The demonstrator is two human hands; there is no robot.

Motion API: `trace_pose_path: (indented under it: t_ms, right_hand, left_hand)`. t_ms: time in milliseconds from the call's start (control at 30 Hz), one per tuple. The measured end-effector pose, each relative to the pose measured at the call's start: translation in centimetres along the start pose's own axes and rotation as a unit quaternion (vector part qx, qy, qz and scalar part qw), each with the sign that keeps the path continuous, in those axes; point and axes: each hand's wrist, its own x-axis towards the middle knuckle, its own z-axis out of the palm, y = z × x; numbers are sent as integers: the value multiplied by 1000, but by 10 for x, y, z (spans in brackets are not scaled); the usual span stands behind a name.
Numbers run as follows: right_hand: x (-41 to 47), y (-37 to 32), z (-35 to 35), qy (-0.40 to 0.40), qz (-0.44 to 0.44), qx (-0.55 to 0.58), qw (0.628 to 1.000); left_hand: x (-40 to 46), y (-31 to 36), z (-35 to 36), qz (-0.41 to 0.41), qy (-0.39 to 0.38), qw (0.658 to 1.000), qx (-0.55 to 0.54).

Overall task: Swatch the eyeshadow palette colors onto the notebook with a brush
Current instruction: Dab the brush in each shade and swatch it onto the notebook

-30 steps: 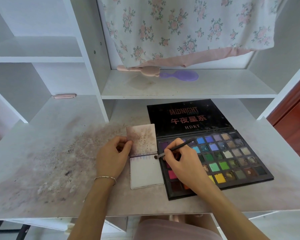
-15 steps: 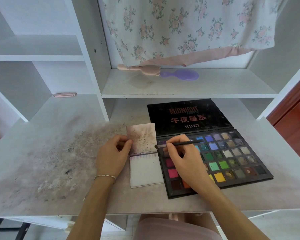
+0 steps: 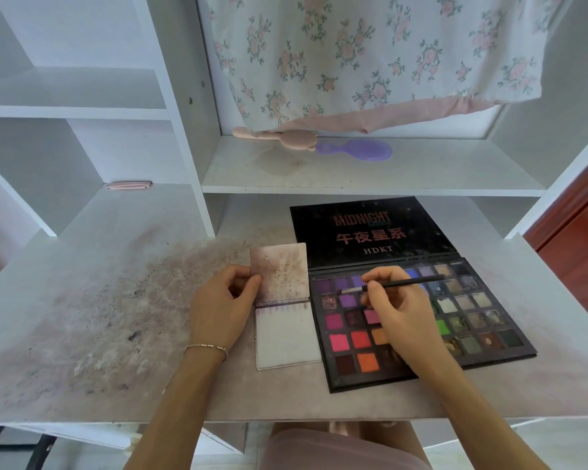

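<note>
A black eyeshadow palette lies open on the desk, its lid folded back with red lettering. My right hand pinches a thin black brush, held nearly level, its tip over the purple pans at the palette's upper left. A small notebook lies left of the palette, its stained cover flipped up. My left hand pinches the left edge of that cover. Faint purple marks run along the top of the white page.
The desk is smeared with dark powder on its left side. On the shelf behind lie a pink brush and a purple hand mirror. A floral cloth hangs above. A small pink item lies at the left.
My right hand has moved up and to the right over the palette, and the brush has levelled out; its tip went from the notebook's edge to the purple pans. The left hand stayed put.
</note>
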Motion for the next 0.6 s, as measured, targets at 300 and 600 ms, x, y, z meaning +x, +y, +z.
trace_pose_path:
  t_ms: [300,600]
  right_hand:
    - [-1,1,7,-51,-44,-102,993]
    - [0,-1,7,-58,-36,-109,992]
  left_hand:
    - [1,2,0,-2,-5,1000,-2]
    - [0,3,-1,-6,-7,1000,6]
